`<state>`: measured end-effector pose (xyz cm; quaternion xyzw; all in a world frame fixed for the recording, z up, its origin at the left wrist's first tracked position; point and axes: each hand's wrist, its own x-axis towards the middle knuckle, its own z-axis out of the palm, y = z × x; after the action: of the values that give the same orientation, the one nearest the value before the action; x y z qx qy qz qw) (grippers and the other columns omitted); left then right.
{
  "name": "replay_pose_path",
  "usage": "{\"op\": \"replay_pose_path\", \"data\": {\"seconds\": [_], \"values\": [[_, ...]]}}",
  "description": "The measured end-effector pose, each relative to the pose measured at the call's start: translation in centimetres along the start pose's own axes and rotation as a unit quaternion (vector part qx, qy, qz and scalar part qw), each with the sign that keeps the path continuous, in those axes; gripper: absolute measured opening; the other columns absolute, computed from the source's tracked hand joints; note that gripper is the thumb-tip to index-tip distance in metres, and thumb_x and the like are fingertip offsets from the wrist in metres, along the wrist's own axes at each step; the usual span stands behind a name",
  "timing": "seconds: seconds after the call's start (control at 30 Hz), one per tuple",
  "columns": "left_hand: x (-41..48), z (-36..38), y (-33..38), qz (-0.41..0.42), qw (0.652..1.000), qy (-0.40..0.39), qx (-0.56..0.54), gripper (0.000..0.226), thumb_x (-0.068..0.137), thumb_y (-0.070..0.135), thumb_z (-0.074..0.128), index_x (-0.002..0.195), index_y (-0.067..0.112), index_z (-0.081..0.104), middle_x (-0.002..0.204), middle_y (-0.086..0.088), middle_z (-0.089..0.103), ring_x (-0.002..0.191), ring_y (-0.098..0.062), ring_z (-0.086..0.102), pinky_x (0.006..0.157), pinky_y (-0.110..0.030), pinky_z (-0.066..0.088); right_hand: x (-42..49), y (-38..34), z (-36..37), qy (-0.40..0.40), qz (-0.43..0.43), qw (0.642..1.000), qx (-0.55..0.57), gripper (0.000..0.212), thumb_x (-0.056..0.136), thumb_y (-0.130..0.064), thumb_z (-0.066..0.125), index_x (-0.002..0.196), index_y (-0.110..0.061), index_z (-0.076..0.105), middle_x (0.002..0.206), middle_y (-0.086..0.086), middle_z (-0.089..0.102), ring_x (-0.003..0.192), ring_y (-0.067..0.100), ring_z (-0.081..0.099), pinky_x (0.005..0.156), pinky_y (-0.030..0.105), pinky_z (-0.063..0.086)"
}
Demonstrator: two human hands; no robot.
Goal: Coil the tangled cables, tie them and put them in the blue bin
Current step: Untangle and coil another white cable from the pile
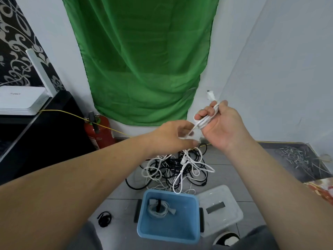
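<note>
Right hand (pixel 221 127) raised, palm toward the camera, fingers (pixel 205 112) curled round a white cable (pixel 203 121) wound in loops about them. Plug (pixel 210 95) stands up above the fingers. Left hand (pixel 173 136) just beside it, thumb and fingers pinching the free run of the same cable where it leaves the loops.

From the left hand the cable drops to the tangle (pixel 180 168) of white and black cables on the grey floor (pixel 234 159), directly below both hands.

Bin (pixel 167 231), blue, sits on the floor on the near side of the tangle. Whether the closest loop touches its rim cannot be told. Inside the bin is one light coil (pixel 153 211) bound with a black strap (pixel 159 204), lying flat at the far left.

Clear lid (pixel 221 201) lies against the bin's right side. Black ties (pixel 104 219) lie on the floor left of the bin. Red extinguisher (pixel 99 130) stands at the lower left of a green cloth (pixel 144 60).
</note>
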<state>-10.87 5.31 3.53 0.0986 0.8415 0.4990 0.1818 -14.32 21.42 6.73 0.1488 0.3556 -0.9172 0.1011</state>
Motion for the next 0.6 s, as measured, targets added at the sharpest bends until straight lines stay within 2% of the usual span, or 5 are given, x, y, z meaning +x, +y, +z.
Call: {"op": "replay_pose_path", "data": {"seconds": [0.07, 0.13, 0.3, 0.47, 0.6], "values": [[0.3, 1.1, 0.4, 0.033, 0.999, 0.025, 0.001, 0.014, 0.098, 0.026, 0.066, 0.105, 0.015, 0.072, 0.097, 0.000, 0.078, 0.083, -0.011, 0.070, 0.080, -0.033, 0.057, -0.3, 0.1, 0.7, -0.009, 0.006, 1.000, 0.026, 0.043, 0.111, -0.042, 0.028, 0.087, -0.015, 0.051, 0.058, -0.002, 0.040, 0.050, 0.016, 0.048, 0.065, 0.032, 0.048], [0.6, 0.8, -0.2, 0.046, 0.997, 0.023, 0.064, 0.019, 0.102, 0.024, 0.059, 0.093, 0.014, 0.073, 0.084, -0.001, 0.077, 0.064, -0.016, 0.063, 0.064, -0.034, 0.053, -0.6, -0.2, 0.8, -0.005, 0.025, 0.998, 0.055, 0.044, 0.111, -0.043, 0.031, 0.084, -0.015, 0.052, 0.058, -0.004, 0.035, 0.047, 0.012, 0.040, 0.057, 0.027, 0.044], [0.5, -0.7, -3.3, 0.009, 0.982, -0.021, 0.187, 0.014, 0.098, 0.024, 0.061, 0.100, 0.029, 0.074, 0.084, 0.005, 0.074, 0.076, -0.017, 0.067, 0.074, -0.039, 0.058, -1.2, -1.7, -0.7, 0.029, 0.057, 0.998, -0.019, 0.046, 0.111, -0.039, 0.031, 0.075, -0.018, 0.051, 0.052, -0.009, 0.028, 0.038, 0.009, 0.024, 0.037, 0.021, 0.026], [0.0, -2.5, -5.7, -0.069, 0.914, -0.042, 0.397, 0.020, 0.099, 0.028, 0.055, 0.103, 0.033, 0.073, 0.106, 0.012, 0.067, 0.105, -0.016, 0.061, 0.090, -0.032, 0.050, -2.6, -4.6, -1.7, 0.017, 0.075, 0.990, -0.122, 0.042, 0.110, -0.036, 0.034, 0.076, -0.017, 0.051, 0.052, -0.008, 0.033, 0.039, 0.009, 0.022, 0.036, 0.024, 0.022], [-0.1, -3.3, -5.2, -0.054, 0.933, 0.023, 0.355, 0.022, 0.101, 0.018, 0.048, 0.083, 0.013, 0.060, 0.080, -0.002, 0.062, 0.083, -0.028, 0.058, 0.072, -0.038, 0.048, -2.9, -2.6, -2.7, 0.052, 0.032, 0.846, -0.530, 0.045, 0.110, -0.041, 0.033, 0.092, -0.006, 0.055, 0.073, 0.008, 0.076, 0.036, 0.016, 0.029, 0.042, 0.024, 0.026]]}}
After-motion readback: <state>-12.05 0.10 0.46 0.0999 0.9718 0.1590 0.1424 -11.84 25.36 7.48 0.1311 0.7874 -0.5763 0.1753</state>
